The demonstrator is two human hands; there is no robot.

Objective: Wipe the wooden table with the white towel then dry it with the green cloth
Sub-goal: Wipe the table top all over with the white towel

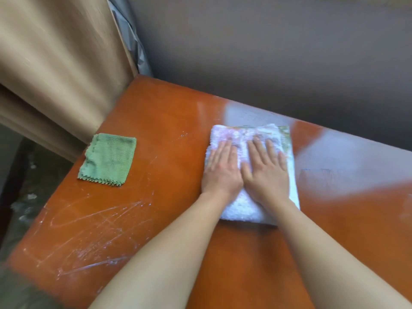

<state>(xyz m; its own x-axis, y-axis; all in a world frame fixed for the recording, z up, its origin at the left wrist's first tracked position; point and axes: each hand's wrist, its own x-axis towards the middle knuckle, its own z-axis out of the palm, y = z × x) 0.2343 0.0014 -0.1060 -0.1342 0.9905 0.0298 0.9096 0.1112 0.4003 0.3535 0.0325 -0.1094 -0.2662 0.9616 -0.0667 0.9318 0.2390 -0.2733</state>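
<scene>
Green cloth (108,159) waits folded at the bench's (169,112) left edge, untouched; right of it, the left hand (221,168) and right hand (266,169) press flat, fingers straight, on the folded white towel (243,206). Wiping is under way, and the scuffed near-left area likely needs passes before drying.

One white towel (249,139), one green cloth (108,159), two hands: left hand (221,172), right hand (266,172).

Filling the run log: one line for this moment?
stage: wiping | left hand, right hand: flat on white towel | green cloth: unused
</scene>
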